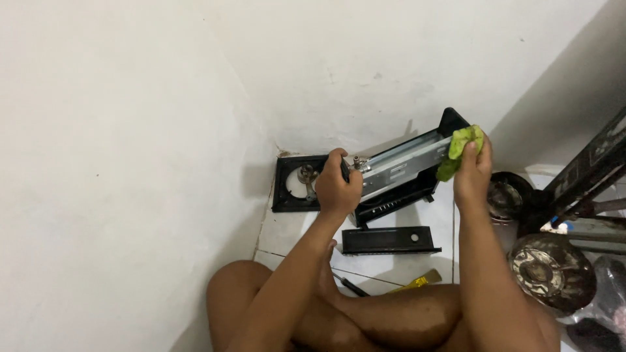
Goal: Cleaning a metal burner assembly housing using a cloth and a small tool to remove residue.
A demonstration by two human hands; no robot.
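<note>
My left hand (337, 186) grips the near end of a black stove body (398, 186) with a shiny metal panel, held tilted up off the white tiled floor. A crumpled green cloth (460, 150) is clutched in my right hand (473, 175) and pressed against the far upper end of that metal panel. Behind my left hand lies a black square frame (290, 184) with a burner part in it. Both my arms reach forward over my crossed bare legs.
A black rectangular panel (389, 240) lies on the floor near my legs, with a screwdriver (351, 285) and a yellow-handled tool (420, 281) beside it. Two round dirty burner caps (551, 267) and a dark metal stand (587, 176) sit at right. White walls form a corner ahead.
</note>
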